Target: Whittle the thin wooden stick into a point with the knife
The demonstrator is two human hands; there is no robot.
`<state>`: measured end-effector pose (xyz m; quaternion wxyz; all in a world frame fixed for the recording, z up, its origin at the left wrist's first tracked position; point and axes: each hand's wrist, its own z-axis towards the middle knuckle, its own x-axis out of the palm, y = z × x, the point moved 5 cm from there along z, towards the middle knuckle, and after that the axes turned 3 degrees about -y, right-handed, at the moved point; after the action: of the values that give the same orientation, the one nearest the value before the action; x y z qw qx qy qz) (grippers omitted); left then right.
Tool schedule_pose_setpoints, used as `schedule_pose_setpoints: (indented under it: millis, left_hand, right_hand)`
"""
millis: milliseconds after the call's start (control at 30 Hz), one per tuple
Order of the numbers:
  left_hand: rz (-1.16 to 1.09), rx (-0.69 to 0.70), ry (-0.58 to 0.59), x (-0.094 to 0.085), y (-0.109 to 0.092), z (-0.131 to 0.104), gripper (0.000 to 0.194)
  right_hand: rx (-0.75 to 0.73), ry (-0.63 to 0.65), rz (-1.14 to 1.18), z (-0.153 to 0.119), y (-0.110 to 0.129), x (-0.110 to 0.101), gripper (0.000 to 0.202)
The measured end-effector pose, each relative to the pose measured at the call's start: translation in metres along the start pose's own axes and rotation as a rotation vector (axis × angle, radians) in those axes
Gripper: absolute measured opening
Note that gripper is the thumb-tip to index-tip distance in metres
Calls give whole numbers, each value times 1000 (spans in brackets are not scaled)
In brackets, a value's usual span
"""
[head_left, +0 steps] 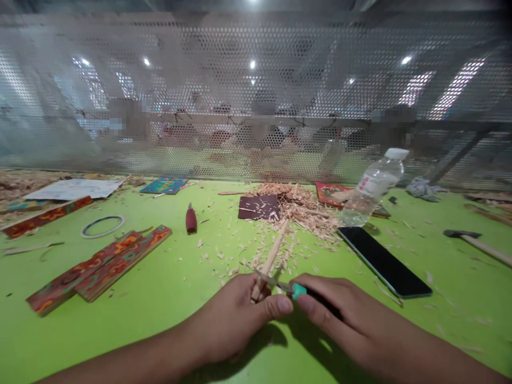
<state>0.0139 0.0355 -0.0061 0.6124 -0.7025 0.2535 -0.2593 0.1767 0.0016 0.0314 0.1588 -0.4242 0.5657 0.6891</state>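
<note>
My left hand is closed around the lower end of a pale wooden stick, which points away from me over the green table. In my right hand is a carving knife with a dark handle and a teal collar. Its blade lies across the stick just above my left fingers, touching or very near the wood. The left thumb reaches toward the blade. Curled wood shavings surround the stick's far end. Part of the knife handle is hidden inside my right fingers.
A black phone and a tilted water bottle stand to the right, with a hammer-like tool beyond. Left are painted wooden strips, a tape roll and a red-handled cutter. A perforated metal screen closes the back.
</note>
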Motion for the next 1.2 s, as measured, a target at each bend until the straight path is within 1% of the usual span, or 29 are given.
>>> schedule_pose_setpoints:
  millis: [100, 267, 367, 500, 600, 767, 833, 1000, 1033, 1100, 1200]
  left_hand:
    - [-22, 20, 23, 3, -4, 0, 59]
    - [-9, 31, 35, 4, -7, -1, 53]
    - [74, 33, -27, 0, -4, -3, 50]
    - [222, -17, -137, -2, 1, -4, 45]
    - [261, -14, -149, 0, 0, -4, 41]
    - [281, -15, -169, 2, -4, -6, 41]
    - [276, -9, -175, 2, -4, -6, 42]
    - [226, 1, -166, 1, -3, -4, 46]
    - [219, -10, -169, 0, -2, -4, 47]
    - [200, -76, -147, 0, 4, -4, 50]
    - [137, -164, -69, 1, 11, -5, 55]
  right_hand:
    - [-26, 53, -36, 1, -1, 5, 42]
    - [-41, 54, -36, 0, -2, 8, 41]
    - [-34, 44, -48, 0, -3, 9, 40]
    - [-24, 15, -67, 1, -5, 13, 34]
    - [-38, -23, -92, 0, -7, 15, 30]
    - [-81, -91, -144, -4, -6, 21, 26]
    - [-110, -134, -205, -6, -5, 22, 29]
    - [-226, -286, -380, -6, 3, 20, 45]
    - [-244, -318, -409, -6, 4, 19, 45]
    - [-268, -370, -447, -5, 4, 18, 44]
    - [-268, -378, -437, -5, 0, 16, 41]
